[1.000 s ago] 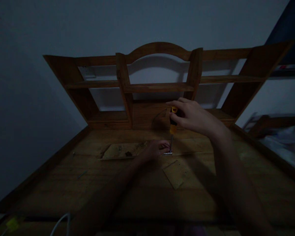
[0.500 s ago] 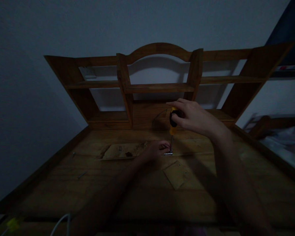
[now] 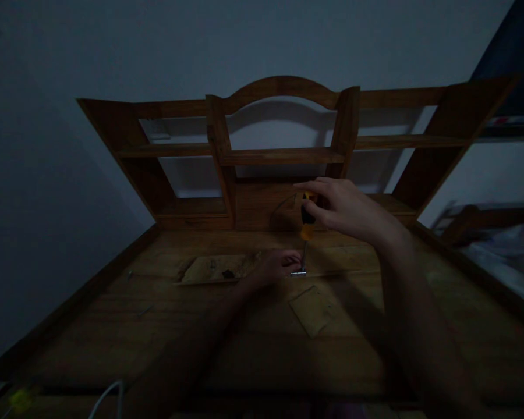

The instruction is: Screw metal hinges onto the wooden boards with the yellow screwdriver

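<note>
While the right hand (image 3: 341, 205) grips a screwdriver (image 3: 306, 217), the left (image 3: 276, 265) flanks its tip.

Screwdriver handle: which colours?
The screwdriver handle is yellow and black; the head view shows it, partly covered by the right hand.

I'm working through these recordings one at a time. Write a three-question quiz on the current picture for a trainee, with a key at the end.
1. Which hand grips the screwdriver?
A) the left hand
B) the right hand
C) both

2. True or false: the left hand is raised up onto one of the shelves.

3. Fill in the blank: the screwdriver's handle is yellow and ____.

Key:
1. B
2. False; it is low down at the wooden desktop, beside the small shiny piece at the screwdriver's tip.
3. black
</note>
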Motion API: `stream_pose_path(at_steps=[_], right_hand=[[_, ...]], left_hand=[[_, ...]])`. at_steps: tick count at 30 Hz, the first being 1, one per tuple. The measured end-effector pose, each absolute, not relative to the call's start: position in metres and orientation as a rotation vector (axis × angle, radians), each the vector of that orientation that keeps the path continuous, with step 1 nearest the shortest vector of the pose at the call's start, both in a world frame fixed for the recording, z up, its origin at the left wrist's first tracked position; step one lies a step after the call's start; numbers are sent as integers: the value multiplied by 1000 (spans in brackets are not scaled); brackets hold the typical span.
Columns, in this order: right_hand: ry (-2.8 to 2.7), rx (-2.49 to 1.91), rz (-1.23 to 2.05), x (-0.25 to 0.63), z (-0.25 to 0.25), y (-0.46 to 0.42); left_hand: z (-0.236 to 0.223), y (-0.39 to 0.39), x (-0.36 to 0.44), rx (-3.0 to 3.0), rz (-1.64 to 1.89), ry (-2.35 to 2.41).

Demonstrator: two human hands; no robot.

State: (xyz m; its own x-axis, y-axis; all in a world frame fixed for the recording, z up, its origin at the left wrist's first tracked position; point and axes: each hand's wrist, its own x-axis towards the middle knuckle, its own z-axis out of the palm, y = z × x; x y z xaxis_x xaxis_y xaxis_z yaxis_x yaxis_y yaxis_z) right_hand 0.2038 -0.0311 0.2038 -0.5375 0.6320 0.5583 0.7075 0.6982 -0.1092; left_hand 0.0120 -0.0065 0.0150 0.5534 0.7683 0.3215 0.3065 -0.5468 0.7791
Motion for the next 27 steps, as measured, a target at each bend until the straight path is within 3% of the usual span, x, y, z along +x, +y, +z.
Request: stream_pose_path(at_steps=[27], right_hand=[[-2338,-1014,-146,204,203,-30]], left_hand=[[12,-5,11,2097,856,836]])
